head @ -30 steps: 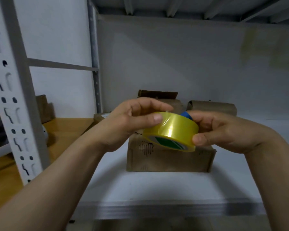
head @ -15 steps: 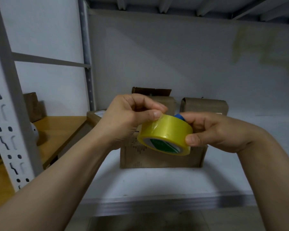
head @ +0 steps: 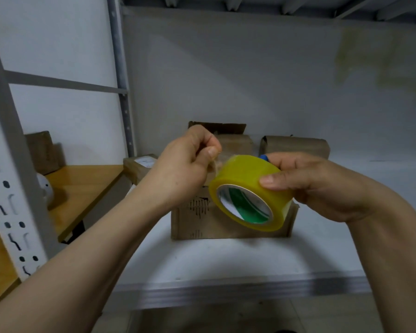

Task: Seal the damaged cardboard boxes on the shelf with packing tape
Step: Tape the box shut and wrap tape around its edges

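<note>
A yellow roll of packing tape with a green-and-white core is held up in front of the shelf. My right hand grips the roll from the right, thumb on its outer face. My left hand pinches the free end of the tape and holds it a little off the roll. Behind the roll a brown cardboard box stands on the white shelf. Two more cardboard boxes stand further back, one with a raised flap and one to its right.
A small box with a label sits at the shelf's back left. A grey perforated upright rises at the left. Beyond it is a wooden tabletop with a brown box and a white round object.
My left hand has lifted away from the roll, peeling a short strip of tape free. The roll has tilted so its core faces me more.
</note>
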### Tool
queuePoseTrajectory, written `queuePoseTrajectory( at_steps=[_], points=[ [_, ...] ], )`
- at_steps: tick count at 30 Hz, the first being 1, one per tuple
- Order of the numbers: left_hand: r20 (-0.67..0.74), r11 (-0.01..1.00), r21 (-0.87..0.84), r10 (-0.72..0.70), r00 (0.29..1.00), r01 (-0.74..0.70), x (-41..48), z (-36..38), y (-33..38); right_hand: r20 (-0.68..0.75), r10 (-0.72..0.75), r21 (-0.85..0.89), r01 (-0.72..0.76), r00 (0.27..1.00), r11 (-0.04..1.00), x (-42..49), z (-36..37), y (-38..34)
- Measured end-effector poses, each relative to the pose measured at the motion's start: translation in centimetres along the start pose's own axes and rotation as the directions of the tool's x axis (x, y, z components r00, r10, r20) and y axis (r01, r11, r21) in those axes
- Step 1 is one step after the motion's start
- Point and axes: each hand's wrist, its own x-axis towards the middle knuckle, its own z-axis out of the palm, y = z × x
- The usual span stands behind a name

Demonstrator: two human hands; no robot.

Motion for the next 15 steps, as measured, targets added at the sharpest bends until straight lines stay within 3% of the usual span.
queuePoseTrajectory(
  at_steps=[4, 7, 12, 15],
  points=[
    [0.077, 0.998, -0.003, 0.057, 0.995, -0.057, 0.4, -0.4, 0.0, -0.044, 0.027, 0.052, -0.025, 0.999, 0.998, -0.9, 0.8, 0.1],
    [0.168, 0.999, -0.028, 0.025, 0.986, -0.02, 0.9, -0.5, -0.6, -0.071, 0.051, 0.083, -0.045, 0.996, 0.996, -0.9, 1.2, 0.3],
    [0.323, 0.914, -0.313, -0.154, 0.934, 0.259, 1.0, -0.5, -2.6, -0.087, 0.089, 0.061, -0.084, 0.992, 0.995, -0.4, 1.8, 0.6],
    [0.496, 0.839, -0.318, -0.249, 0.832, 0.441, 0.9, -1.1, -3.4, -0.074, 0.117, 0.044, -0.114, 0.99, 0.993, -0.2, 2.1, 1.0]
  ],
)
